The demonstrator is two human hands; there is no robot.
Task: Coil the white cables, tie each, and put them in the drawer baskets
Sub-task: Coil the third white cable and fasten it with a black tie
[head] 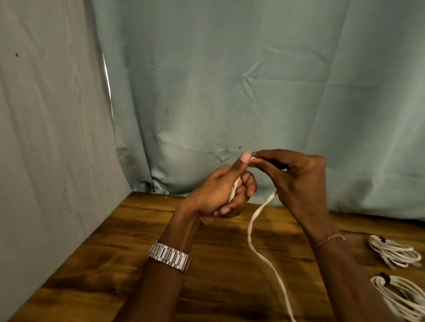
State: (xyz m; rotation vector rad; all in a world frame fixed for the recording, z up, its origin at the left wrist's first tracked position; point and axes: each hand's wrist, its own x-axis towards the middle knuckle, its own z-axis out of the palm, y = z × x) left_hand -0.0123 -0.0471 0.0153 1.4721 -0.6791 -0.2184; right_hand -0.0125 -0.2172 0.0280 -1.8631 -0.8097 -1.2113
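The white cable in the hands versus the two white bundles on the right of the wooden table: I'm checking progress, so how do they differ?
The loose white cable trails uncoiled across the wooden table; the two coiled white bundles lie wound in loops. The loose cable is held by the left hand and right hand; the bundles lie untouched. Each bundle has a dark tie; the loose cable shows none. All are white.

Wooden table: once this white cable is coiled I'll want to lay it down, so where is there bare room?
Bare wood lies left of the left hand, toward the grey cloth, and along the back edge. The right side is crowded: two tied coils lie there, and the loose cable trails across the wooden table between the forearms, under the right hand.
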